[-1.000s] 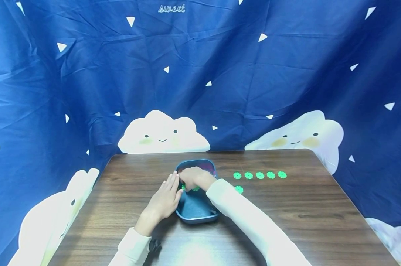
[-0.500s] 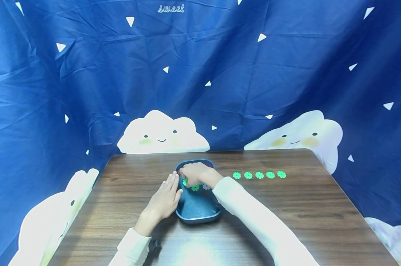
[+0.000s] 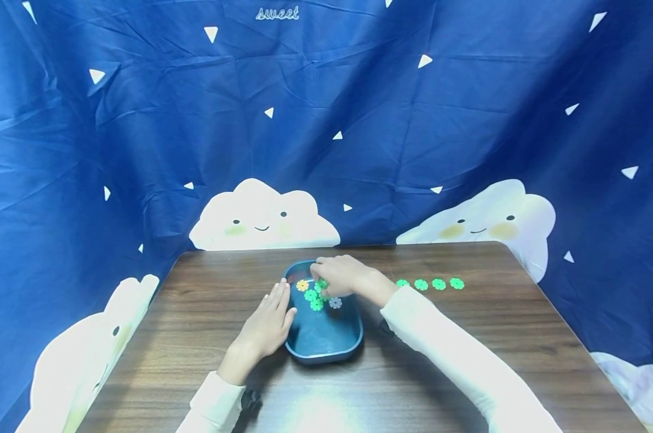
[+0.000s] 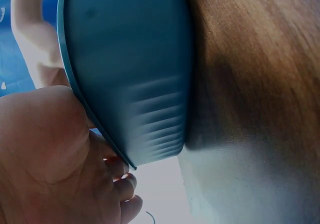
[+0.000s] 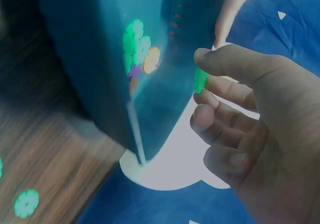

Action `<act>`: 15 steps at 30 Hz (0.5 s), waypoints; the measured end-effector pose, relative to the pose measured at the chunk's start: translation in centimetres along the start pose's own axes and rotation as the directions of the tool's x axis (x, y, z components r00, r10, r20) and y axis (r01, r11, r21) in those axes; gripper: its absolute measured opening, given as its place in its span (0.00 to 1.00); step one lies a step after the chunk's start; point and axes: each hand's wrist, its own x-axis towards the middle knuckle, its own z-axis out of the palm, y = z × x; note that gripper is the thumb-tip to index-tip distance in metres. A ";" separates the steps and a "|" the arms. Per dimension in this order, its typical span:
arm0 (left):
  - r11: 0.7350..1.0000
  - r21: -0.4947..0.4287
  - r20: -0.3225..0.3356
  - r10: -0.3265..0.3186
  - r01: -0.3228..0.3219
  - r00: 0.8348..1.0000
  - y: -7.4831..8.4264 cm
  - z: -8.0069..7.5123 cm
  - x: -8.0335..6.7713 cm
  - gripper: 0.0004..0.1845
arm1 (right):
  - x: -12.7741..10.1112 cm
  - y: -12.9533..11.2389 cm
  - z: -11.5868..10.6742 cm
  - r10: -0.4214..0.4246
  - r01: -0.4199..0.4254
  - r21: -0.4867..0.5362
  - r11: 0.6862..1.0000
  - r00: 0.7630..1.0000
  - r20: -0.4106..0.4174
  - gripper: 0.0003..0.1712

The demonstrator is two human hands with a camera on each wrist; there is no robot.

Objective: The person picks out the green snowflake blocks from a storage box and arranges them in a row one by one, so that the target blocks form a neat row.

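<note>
In the head view a blue-green plastic bin (image 3: 326, 337) stands on the table. My left hand (image 3: 266, 319) lies against its left rim with straight fingers; the left wrist view shows that palm (image 4: 45, 139) beside the rim. Over the bin's far part, my right hand (image 3: 348, 276) pinches a green flower-shaped disc (image 5: 200, 80) between thumb and fingers. Below it in the bin lie several green flower discs (image 3: 311, 295), an orange one (image 3: 302, 285) and a pale grey one (image 3: 334, 303). The right wrist view also shows a purple piece (image 5: 135, 72) there.
Right of the bin, several green flower discs (image 3: 420, 284) lie in a row on the wooden table (image 3: 510, 349), partly behind the right forearm. A blue curtain (image 3: 358, 120) with clouds hangs behind the table's far edge.
My right hand has risen from among the pieces and shifted right, now with a green disc pinched in its fingers. More pieces in the bin are visible. The left hand stays put.
</note>
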 end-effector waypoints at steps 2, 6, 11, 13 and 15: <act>1.000 -0.006 -0.004 0.002 -0.002 1.000 -0.1 0.1 0.0 0.34 | -0.7 0.5 -0.1 0.013 -0.013 0.004 1.000 1.000 -0.013 0.18; 1.000 -0.025 -0.013 0.010 -0.011 1.000 -0.3 0.2 0.1 0.34 | -2.1 1.7 -0.2 0.041 -0.040 0.014 0.999 0.998 -0.038 0.18; 1.000 -0.023 -0.013 0.012 -0.012 1.000 -0.4 0.4 0.0 0.34 | -4.0 3.5 -0.3 0.072 -0.069 0.043 0.997 0.994 -0.080 0.16; 1.000 -0.027 -0.019 0.013 -0.014 1.000 -0.3 0.3 0.0 0.34 | -4.7 4.2 -0.4 0.083 -0.078 0.053 0.996 0.992 -0.097 0.16; 0.999 -0.034 -0.025 0.016 -0.017 1.000 -0.2 0.2 0.0 0.34 | -5.5 4.8 -0.5 0.094 -0.088 0.060 0.994 0.989 -0.112 0.16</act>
